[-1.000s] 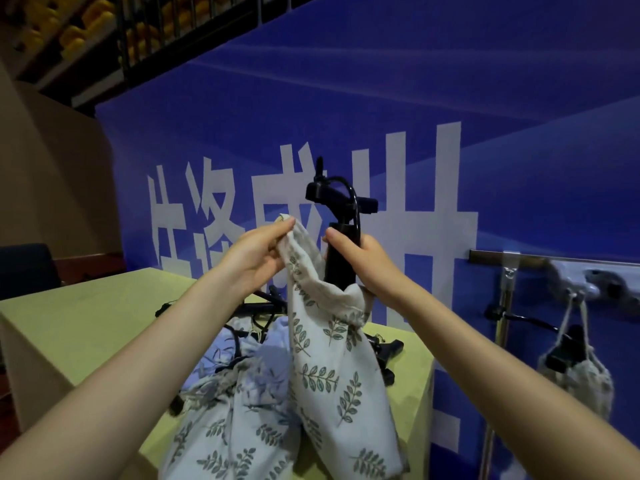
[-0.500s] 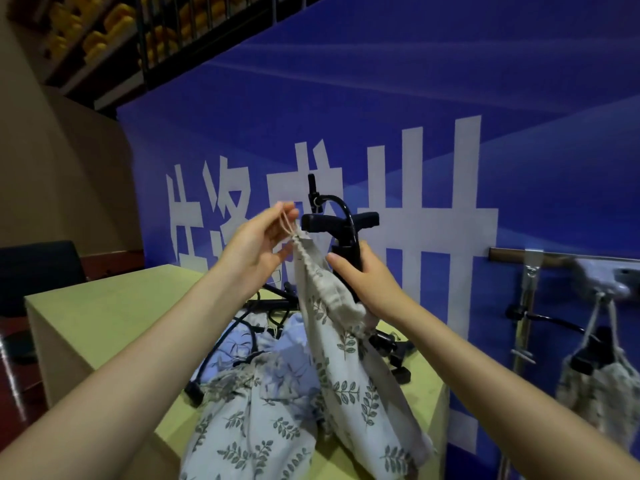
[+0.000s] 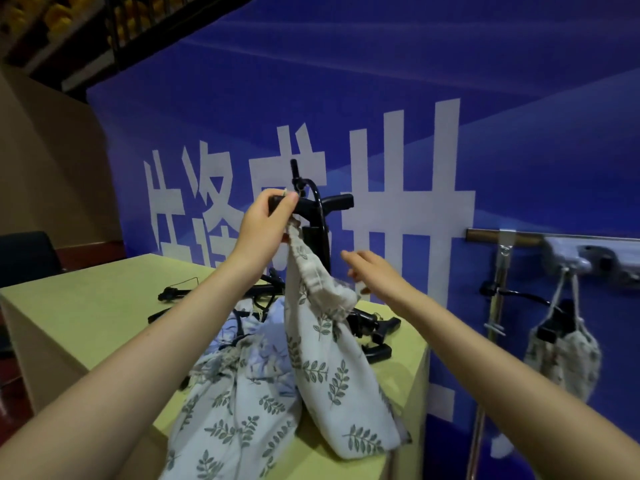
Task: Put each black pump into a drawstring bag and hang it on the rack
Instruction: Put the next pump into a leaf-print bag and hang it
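Two bare hands work above a pale green table (image 3: 86, 306). The left hand (image 3: 266, 226) is raised and pinches the drawstring and gathered mouth of a leaf-print bag (image 3: 329, 358), holding it up so the bag hangs long and nearly upright, its closed bottom resting on the table's near right corner. A black pump (image 3: 317, 220) stands inside that bag with its long axis vertical: the barrel rises out of the bag's mouth, the T-shaped handle lies crosswise at the top, level and pointing left and right, and a thin hose arches over it. The left fingers reach the handle's left end, though I cannot tell whether they grip it. The right hand (image 3: 372, 271) is just right of the bag's mouth, fingers loosely spread, holding nothing.

More leaf-print bags (image 3: 225, 410) lie heaped on the table beside the held one, and further black pumps (image 3: 370, 330) lie flat behind them. At the right, a metal rack (image 3: 498, 289) stands against a blue banner (image 3: 381, 81); a filled bag (image 3: 562, 355) hangs from its hook by the drawstring.
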A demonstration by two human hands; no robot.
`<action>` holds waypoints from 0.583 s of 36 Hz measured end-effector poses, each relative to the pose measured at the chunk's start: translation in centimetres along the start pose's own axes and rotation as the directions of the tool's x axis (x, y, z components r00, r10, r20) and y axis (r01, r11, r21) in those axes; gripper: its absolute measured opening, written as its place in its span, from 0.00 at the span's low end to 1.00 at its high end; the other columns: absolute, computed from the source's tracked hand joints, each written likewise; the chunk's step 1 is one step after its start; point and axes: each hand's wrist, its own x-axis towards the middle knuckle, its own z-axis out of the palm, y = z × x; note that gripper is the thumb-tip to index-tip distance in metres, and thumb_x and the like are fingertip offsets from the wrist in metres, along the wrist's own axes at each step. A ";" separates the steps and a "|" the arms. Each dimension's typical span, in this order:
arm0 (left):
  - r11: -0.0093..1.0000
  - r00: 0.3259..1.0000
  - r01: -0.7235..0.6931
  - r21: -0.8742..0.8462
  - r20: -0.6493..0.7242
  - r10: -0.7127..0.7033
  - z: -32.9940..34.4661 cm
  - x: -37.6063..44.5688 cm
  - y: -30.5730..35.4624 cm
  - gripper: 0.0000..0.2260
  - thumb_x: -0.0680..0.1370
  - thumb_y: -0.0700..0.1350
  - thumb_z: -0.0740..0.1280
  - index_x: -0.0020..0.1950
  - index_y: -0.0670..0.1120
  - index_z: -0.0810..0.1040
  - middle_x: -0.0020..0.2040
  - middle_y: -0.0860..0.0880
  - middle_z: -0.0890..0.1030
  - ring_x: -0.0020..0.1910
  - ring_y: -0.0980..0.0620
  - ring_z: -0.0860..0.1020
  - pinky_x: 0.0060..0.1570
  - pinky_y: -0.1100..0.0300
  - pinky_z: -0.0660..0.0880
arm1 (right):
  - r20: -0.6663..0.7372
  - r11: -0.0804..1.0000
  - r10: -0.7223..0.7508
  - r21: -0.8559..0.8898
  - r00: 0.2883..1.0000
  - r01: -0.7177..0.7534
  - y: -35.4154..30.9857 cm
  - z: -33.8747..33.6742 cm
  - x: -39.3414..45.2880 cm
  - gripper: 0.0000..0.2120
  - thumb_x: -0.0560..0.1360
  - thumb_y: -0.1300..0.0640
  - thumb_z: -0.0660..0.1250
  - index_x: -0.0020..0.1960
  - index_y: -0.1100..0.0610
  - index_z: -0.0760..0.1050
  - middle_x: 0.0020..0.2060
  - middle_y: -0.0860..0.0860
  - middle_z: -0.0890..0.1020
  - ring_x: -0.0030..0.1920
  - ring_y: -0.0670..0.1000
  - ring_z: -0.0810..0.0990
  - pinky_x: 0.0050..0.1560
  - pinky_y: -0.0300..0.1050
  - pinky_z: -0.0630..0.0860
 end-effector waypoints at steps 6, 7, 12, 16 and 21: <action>0.996 0.997 0.067 -0.060 -0.045 -0.070 0.1 0.2 -0.3 0.05 0.82 0.49 0.62 0.49 0.50 0.75 0.44 0.50 0.79 0.46 0.49 0.79 0.50 0.47 0.77 | 0.517 0.883 0.291 0.179 0.805 -0.434 2.7 -1.3 -1.1 0.23 0.75 0.37 0.64 0.49 0.57 0.76 0.38 0.50 0.78 0.36 0.47 0.74 0.40 0.39 0.70; 0.995 0.996 0.072 -0.068 -0.048 -0.075 0.1 0.2 -0.4 0.05 0.82 0.49 0.62 0.49 0.50 0.75 0.43 0.50 0.79 0.44 0.49 0.78 0.50 0.47 0.76 | 0.525 0.851 0.267 0.267 0.809 -0.453 2.6 -1.1 -1.3 0.17 0.76 0.42 0.66 0.49 0.57 0.76 0.37 0.50 0.77 0.36 0.46 0.75 0.39 0.38 0.70; 0.995 0.997 0.050 -0.083 -0.060 -0.055 0.1 0.0 -0.4 0.06 0.82 0.48 0.62 0.51 0.48 0.75 0.39 0.50 0.76 0.37 0.52 0.75 0.47 0.51 0.73 | 0.395 0.581 0.166 0.701 0.903 -0.413 1.2 -0.5 -1.4 0.07 0.72 0.58 0.69 0.50 0.58 0.77 0.43 0.53 0.78 0.42 0.50 0.76 0.47 0.43 0.75; 0.998 0.997 0.019 -0.054 -0.071 -0.023 -0.2 -0.2 -0.4 0.07 0.82 0.48 0.61 0.53 0.46 0.75 0.39 0.51 0.75 0.35 0.55 0.74 0.43 0.56 0.73 | 0.485 0.510 0.180 0.699 0.856 -0.502 0.5 -0.5 -1.2 0.04 0.72 0.57 0.69 0.44 0.57 0.75 0.40 0.52 0.74 0.42 0.49 0.75 0.47 0.42 0.76; 1.000 0.997 -0.013 -0.006 -0.075 0.013 -0.8 -0.2 -0.7 0.09 0.82 0.47 0.60 0.56 0.44 0.74 0.37 0.51 0.73 0.31 0.57 0.71 0.34 0.69 0.71 | 0.456 0.471 0.176 0.739 0.872 -0.481 -0.4 -1.7 -1.2 0.17 0.75 0.56 0.67 0.28 0.54 0.68 0.34 0.48 0.70 0.41 0.48 0.74 0.50 0.42 0.73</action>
